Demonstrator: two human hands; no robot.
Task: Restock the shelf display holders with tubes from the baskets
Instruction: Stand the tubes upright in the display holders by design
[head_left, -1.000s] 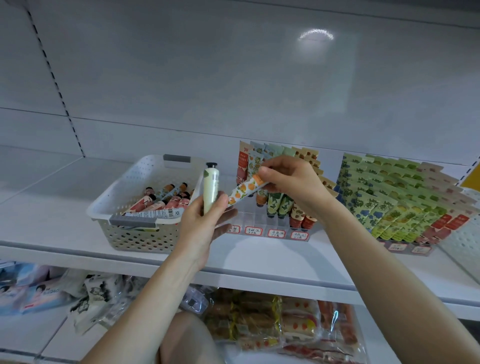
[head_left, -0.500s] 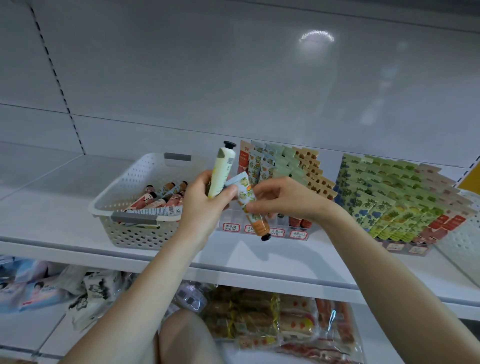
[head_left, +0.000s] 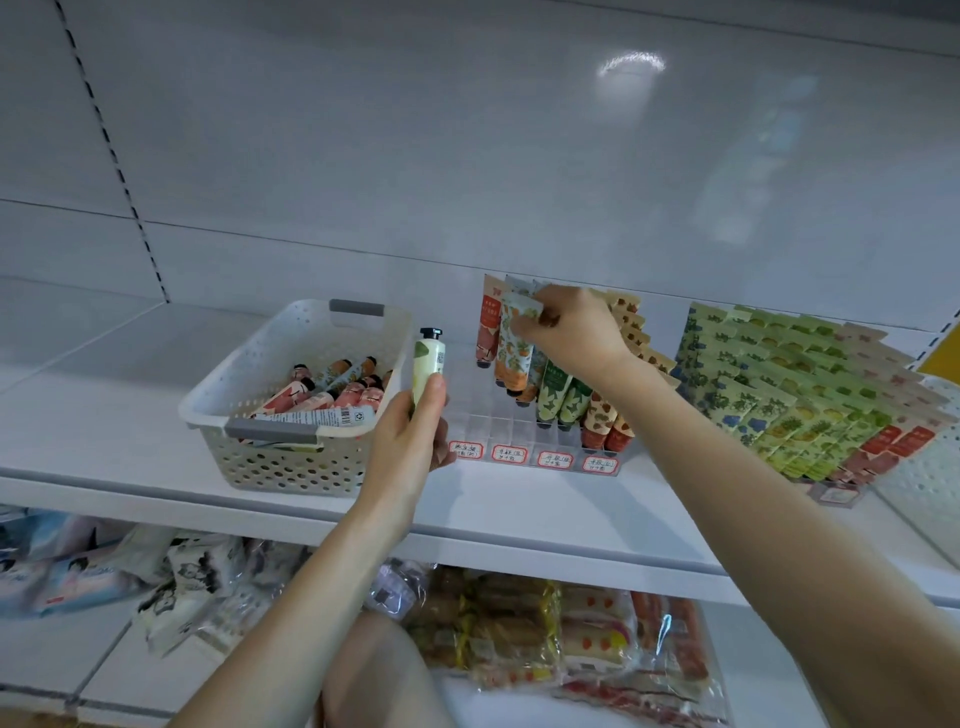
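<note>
The right hand (head_left: 571, 332) is raised over the clear display holder (head_left: 498, 423), with the wrist bent downward and the forearm stretched in from the lower right. The crimped top end of an orange-patterned tube (head_left: 511, 353) is pinched between its thumb and fingertips, so that the tube hangs cap down over the left part of the holder, beside the standing tubes (head_left: 558, 389). Whether its cap is seated in a cell cannot be told. The left hand (head_left: 410, 441) is held lower and to the left, just before the holder's front left corner, with the forearm rising from the bottom edge. A pale green tube (head_left: 427, 364) with a black cap is gripped at its lower end between the thumb and curled fingers and is held upright, cap uppermost. Red-bordered price labels (head_left: 511, 454) are fixed along the holder's front edge. Just left of the left hand a white perforated basket (head_left: 291, 462) with grey handles is set on the white shelf (head_left: 519, 512), and loose tubes (head_left: 311, 400) are seen lying inside it. Well to the right a second holder (head_left: 831, 493) is packed with rows of green, blue and red tubes, and the wall of another white basket (head_left: 930, 483) is cut off by the right edge. A plain white back panel (head_left: 467, 156) is seen behind the shelf, and wrapped goods (head_left: 519, 634) are piled on the lower shelf beneath
</note>
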